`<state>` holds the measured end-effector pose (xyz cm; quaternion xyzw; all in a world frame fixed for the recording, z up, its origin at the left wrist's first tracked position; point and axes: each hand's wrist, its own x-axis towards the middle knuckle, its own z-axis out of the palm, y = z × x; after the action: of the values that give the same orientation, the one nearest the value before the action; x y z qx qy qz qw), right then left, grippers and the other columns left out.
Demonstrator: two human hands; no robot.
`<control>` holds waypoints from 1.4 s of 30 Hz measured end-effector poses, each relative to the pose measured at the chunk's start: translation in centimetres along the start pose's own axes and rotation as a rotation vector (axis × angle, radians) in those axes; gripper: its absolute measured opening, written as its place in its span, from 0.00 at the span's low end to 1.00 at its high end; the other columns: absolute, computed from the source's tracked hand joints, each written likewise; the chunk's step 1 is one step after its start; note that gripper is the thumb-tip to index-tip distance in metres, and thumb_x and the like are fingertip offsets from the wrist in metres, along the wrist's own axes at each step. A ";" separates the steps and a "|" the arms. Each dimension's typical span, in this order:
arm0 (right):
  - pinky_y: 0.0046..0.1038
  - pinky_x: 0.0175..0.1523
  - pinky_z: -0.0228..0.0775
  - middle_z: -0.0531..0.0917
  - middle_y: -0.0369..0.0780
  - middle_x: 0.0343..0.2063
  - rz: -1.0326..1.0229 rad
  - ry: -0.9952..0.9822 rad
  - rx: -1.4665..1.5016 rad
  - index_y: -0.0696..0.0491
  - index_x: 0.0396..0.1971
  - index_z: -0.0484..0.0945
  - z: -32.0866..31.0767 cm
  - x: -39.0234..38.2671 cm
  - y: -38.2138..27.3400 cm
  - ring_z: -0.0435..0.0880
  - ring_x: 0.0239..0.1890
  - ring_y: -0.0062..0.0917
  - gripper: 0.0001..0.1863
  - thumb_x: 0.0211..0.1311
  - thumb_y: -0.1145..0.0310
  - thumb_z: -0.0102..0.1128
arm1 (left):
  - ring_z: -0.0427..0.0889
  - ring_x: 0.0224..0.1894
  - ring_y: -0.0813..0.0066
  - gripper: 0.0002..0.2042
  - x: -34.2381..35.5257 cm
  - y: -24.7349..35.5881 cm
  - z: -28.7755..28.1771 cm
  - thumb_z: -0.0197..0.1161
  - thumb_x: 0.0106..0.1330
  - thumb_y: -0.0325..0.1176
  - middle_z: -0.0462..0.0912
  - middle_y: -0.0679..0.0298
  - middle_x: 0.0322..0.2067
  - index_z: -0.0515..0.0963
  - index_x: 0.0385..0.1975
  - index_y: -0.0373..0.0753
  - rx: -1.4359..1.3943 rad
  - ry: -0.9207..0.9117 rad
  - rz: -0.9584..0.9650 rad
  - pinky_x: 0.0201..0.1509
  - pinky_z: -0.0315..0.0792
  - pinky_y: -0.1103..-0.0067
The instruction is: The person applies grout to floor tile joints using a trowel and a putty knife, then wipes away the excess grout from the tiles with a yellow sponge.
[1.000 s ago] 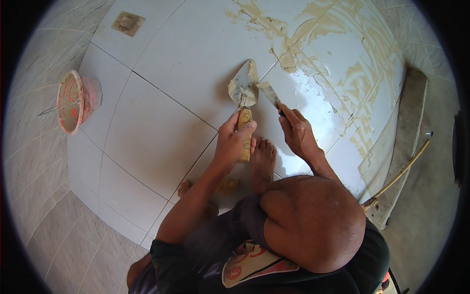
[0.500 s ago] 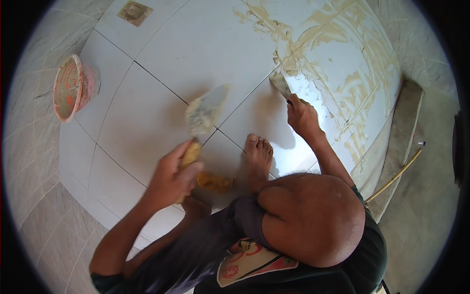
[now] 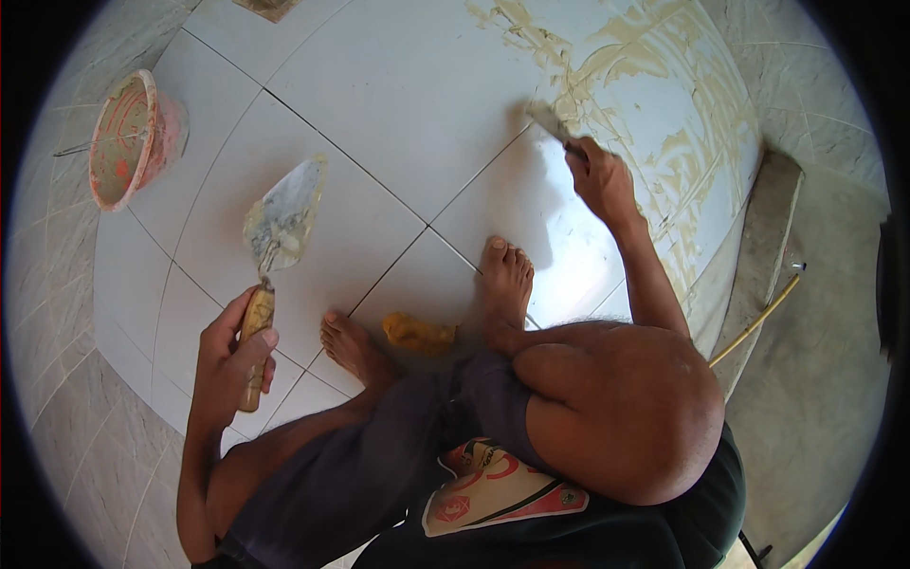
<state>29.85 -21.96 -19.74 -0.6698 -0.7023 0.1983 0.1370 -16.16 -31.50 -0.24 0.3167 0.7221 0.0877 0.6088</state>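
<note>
My left hand grips the wooden handle of a pointed trowel, its grey blade smeared with pale paste and held over the white tiles. With my right hand I hold a putty knife, its blade at a joint between tiles, along the edge of the spread beige grout. Whether the blade presses on the tile is hard to tell. A yellow-brown sponge or rag lies on the tiles between my feet.
A pink bucket with grout-stained walls and a thin rod across it stands at the left. A square floor drain shows at the top. On the right are a raised ledge and a thin yellow stick.
My left hand has swung left with the trowel, away from the middle. My right hand has shifted slightly up and right with the putty knife. The view has shifted a little.
</note>
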 end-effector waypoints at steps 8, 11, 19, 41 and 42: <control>0.43 0.40 0.77 0.85 0.51 0.31 0.104 -0.197 0.050 0.53 0.46 0.78 -1.7 -1.7 3.7 0.85 0.34 0.49 0.12 0.62 0.71 0.58 | 0.73 0.20 0.82 0.28 2.6 -3.1 0.7 0.61 0.65 0.30 0.75 0.65 0.29 0.64 0.65 0.29 -0.200 -0.108 0.090 0.22 0.71 0.83; 0.44 0.41 0.79 0.83 0.57 0.28 0.257 0.000 -0.062 0.63 0.39 0.77 -3.3 3.4 6.7 0.85 0.32 0.52 0.11 0.61 0.72 0.54 | 0.74 0.20 0.82 0.29 4.1 -3.2 1.7 0.61 0.64 0.31 0.74 0.66 0.28 0.64 0.65 0.29 -0.214 -0.159 0.121 0.21 0.70 0.83; 0.46 0.52 0.74 0.85 0.53 0.36 0.203 -0.202 -0.071 0.56 0.37 0.83 -1.7 7.3 -1.2 0.84 0.43 0.49 0.13 0.59 0.65 0.55 | 0.75 0.20 0.80 0.30 3.5 -4.4 1.5 0.61 0.63 0.31 0.74 0.66 0.28 0.64 0.65 0.29 -0.257 -0.166 0.093 0.21 0.70 0.82; 0.51 0.44 0.76 0.81 0.60 0.24 0.060 -0.208 -0.040 0.63 0.24 0.79 -0.5 6.1 -0.2 0.83 0.32 0.56 0.10 0.58 0.71 0.52 | 0.75 0.18 0.79 0.23 5.9 -5.6 2.5 0.59 0.62 0.25 0.74 0.65 0.29 0.70 0.59 0.31 -0.352 -0.214 0.159 0.20 0.70 0.82; 0.49 0.45 0.76 0.82 0.59 0.26 0.090 -0.140 -0.048 0.63 0.27 0.79 -0.9 7.8 -0.1 0.83 0.33 0.54 0.12 0.60 0.68 0.53 | 0.75 0.18 0.79 0.23 6.0 -5.2 2.5 0.59 0.62 0.25 0.74 0.65 0.29 0.70 0.59 0.31 -0.350 -0.218 0.169 0.20 0.70 0.82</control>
<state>29.65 -14.15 -19.45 -0.6882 -0.6841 0.2336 0.0622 -16.02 -32.84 -8.48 0.2734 0.5966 0.2276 0.7194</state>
